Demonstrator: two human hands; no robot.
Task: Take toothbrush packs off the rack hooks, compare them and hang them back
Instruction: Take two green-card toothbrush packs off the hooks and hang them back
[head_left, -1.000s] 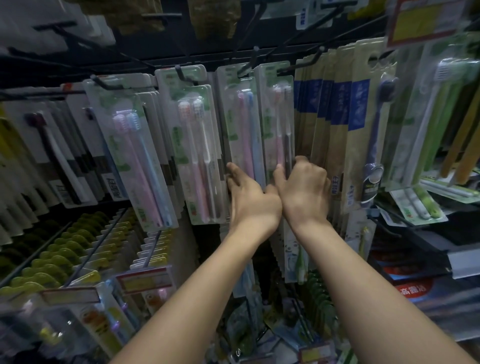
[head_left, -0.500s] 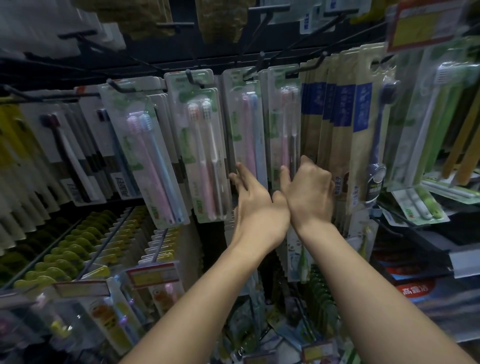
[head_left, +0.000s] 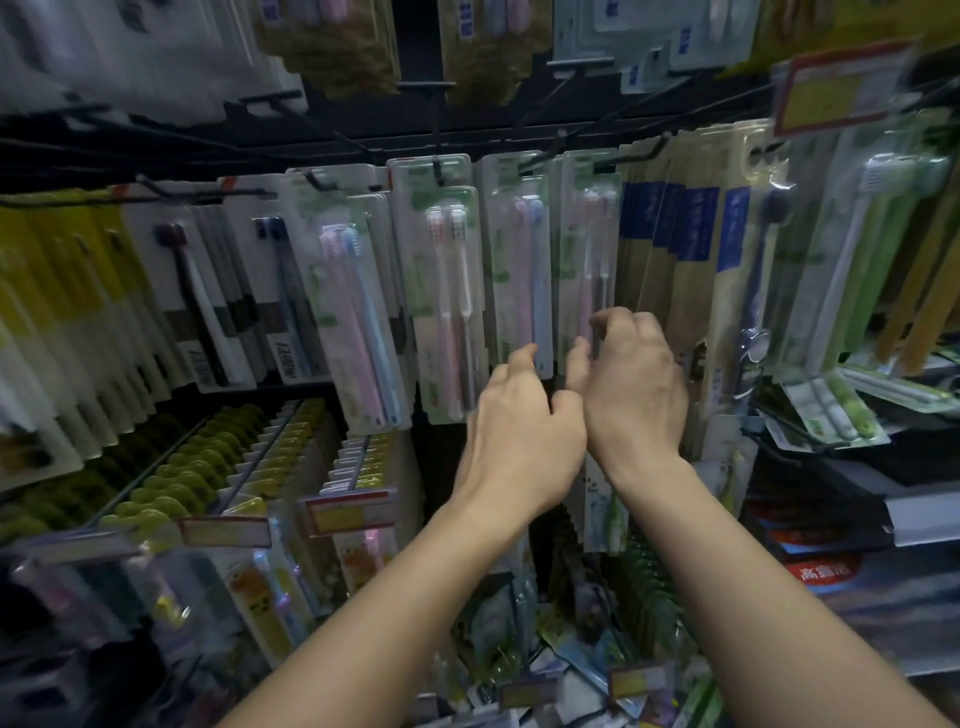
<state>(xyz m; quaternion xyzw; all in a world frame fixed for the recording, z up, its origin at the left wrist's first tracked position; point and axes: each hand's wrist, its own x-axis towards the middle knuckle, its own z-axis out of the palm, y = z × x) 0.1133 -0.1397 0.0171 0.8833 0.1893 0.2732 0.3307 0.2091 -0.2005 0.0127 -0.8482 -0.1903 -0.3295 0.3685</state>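
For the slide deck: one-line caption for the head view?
Both hands, left hand and right hand, reach side by side to twin-brush toothbrush packs hanging on rack hooks.

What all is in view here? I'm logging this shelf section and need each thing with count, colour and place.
Green-card toothbrush twin packs: four hook rows, pink with blue or white brushes, centre of the rack.
White-card toothbrush packs: two rows, dark brushes, left of centre.
Yellow packs: several, far left.
Tan packs with blue labels: one dense row, right of centre.
Green-handled brush packs: several, far right.
Yellow-green packs: rows on lower pegs, lower left.
Price tags: at least five, red and yellow, on peg ends.
Rack hooks: black, above the packs.
Left hand: fingers loosely spread at the blue-and-pink pack's bottom.
Right hand: fingers curled at the rightmost green-card pack's lower edge; grip unclear.
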